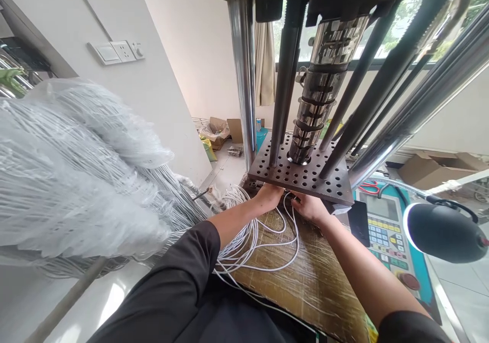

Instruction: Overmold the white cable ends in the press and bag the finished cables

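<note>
Both hands reach in under the front edge of a brown perforated metal plate [305,177] on a vertical press. My left hand [271,197] goes beneath the plate's left part, its fingers hidden there. To the right, my right hand [308,206] has curled fingers close to the ends of white cables [296,231]; what they pinch is too small to make out. These cables loop from the hands down over a worn brown work surface [305,276]. A larger bundle of white cable [242,236] lies beside and under my left forearm.
Plastic-wrapped cable bundles [76,175] hang at the left over a bar [69,302]. On the right stand a teal control panel [389,236], a dark phone-like slab [359,223] and a black lamp [445,233]. Steel columns [242,78] flank the press. Cardboard boxes [439,172] lie behind.
</note>
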{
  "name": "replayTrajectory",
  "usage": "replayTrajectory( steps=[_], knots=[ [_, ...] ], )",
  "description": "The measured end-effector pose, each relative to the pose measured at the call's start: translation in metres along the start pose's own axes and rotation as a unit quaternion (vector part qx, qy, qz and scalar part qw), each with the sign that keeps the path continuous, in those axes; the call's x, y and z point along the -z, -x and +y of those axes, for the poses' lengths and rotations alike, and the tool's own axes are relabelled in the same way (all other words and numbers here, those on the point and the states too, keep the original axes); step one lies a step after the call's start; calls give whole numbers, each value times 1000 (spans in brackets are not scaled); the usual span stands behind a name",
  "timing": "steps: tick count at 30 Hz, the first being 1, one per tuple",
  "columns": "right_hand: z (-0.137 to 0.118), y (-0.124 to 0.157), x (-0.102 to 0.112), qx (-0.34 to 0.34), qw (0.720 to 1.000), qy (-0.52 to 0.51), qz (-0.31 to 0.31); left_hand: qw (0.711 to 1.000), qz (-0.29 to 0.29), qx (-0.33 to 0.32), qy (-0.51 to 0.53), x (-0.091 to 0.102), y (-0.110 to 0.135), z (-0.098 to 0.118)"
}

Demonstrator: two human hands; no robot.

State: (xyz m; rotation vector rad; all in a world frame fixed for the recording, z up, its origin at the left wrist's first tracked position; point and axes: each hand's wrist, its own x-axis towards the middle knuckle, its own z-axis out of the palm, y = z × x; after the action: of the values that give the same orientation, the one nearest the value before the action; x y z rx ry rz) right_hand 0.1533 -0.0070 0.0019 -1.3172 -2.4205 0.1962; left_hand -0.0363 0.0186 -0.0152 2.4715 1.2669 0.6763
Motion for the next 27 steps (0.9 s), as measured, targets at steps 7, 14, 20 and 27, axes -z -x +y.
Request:
replayTrajectory(
  steps=[7, 14, 20, 27],
  knots=[
    [9, 4, -7, 2, 999, -38, 28, 997, -37, 2, -68, 6, 9, 2],
    [29, 24, -13, 13, 995, -89, 52, 997, -18, 23, -73, 1, 7, 9],
    [-1, 15, -8, -31, 999, 37, 0, 998, -17, 52, -44, -3, 3, 12],
    [-8, 7, -22, -70, 990, 119, -7, 996, -22, 50, -74, -1, 2, 11]
  ],
)
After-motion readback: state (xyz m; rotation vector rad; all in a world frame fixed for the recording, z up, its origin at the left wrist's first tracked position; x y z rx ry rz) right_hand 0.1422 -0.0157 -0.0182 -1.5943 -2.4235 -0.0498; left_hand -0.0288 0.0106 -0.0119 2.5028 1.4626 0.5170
